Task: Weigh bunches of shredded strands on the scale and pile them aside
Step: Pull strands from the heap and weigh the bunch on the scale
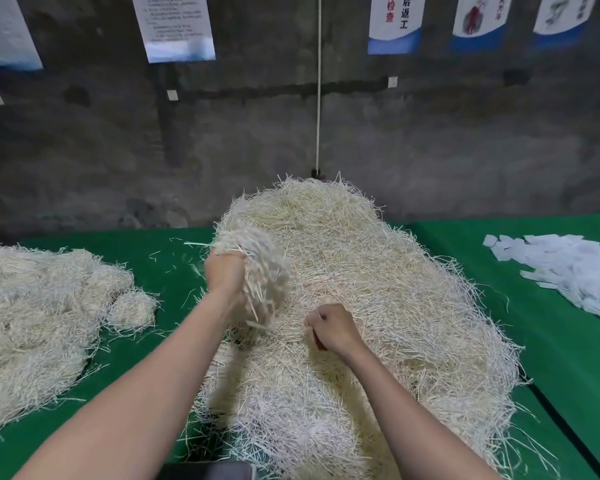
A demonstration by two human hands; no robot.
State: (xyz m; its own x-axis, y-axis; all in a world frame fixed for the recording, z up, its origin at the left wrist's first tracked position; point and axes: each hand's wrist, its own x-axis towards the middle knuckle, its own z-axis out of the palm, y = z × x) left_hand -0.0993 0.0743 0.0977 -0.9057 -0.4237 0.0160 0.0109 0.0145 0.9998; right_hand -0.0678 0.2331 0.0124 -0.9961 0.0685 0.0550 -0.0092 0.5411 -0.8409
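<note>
bottom edge, centre: a dark grey object (205, 472), mostly cut off. i cannot tell what it is.

both bare forearms reach up from the lower corners over the green table (568, 358).

right hand (329, 329), centre frame: fingers curled tight in a fist, low over the heap (378, 306). i cannot tell whether it pinches any strands.

left hand (224, 271), just up and left of the right hand: clamped around a thick bunch (265, 271) of pale strands. the bunch is lifted above the heap's left side, blurred, with strand ends fanning out to the right and downward.

the heap fills the middle of the frame, running from the bottom edge up to the table's far edge.

left of frame: pile (32, 306) of rounded clumps, set apart from the heap by bare green with stray strands on it.

right of frame: white paper slips (568, 271), lying loose.

behind: a white rope (318, 98) hangs straight down the dark wall (430, 133) to the heap's top. posters (174, 26) run along the upper edge.
</note>
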